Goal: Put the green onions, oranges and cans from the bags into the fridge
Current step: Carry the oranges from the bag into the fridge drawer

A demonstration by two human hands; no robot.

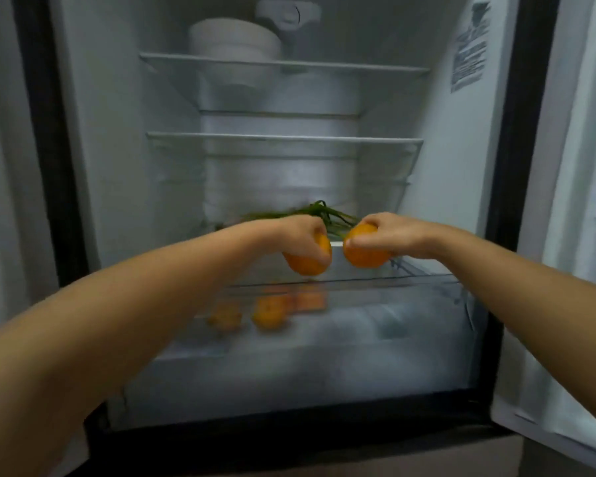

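Open fridge [93, 132], green onions [324, 215] already on the lowest shelf. Left hand [300, 239] grips one orange [308, 261], right hand [393, 235] another orange [363, 251] — both above that shelf's front edge. Oranges step; next, lower and release gently.

A stack of white bowls [234, 39] sits on the top glass shelf [283, 65], toward the left. Just behind them to the right, a white control housing [289, 15] is fixed to the back wall. A second glass shelf [284, 138] below it is bare. A clear drawer [427, 304] fills the bottom section, its contents blurred. A printed label [470, 49] is stuck on the right inner wall. The open door [585, 201] stands at the far right.
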